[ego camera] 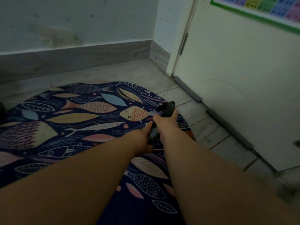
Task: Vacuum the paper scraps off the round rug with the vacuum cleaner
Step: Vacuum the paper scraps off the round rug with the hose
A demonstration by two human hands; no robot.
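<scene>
Holding the vacuum cleaner's black handle end in the right hand, fingers wrapped round it, just at 1 o'clock from the middle of the view. Gripping the ribbed grey hose in the left hand, at 7 o'clock from the right hand, the two hands close together. Held over the round rug, patterned with fish and leaves, near its 3 o'clock edge. Farther out at 3 o'clock, pale floor tiles and a white door with a grey draught strip along its foot. At 1 o'clock on the door, a coloured poster.
</scene>
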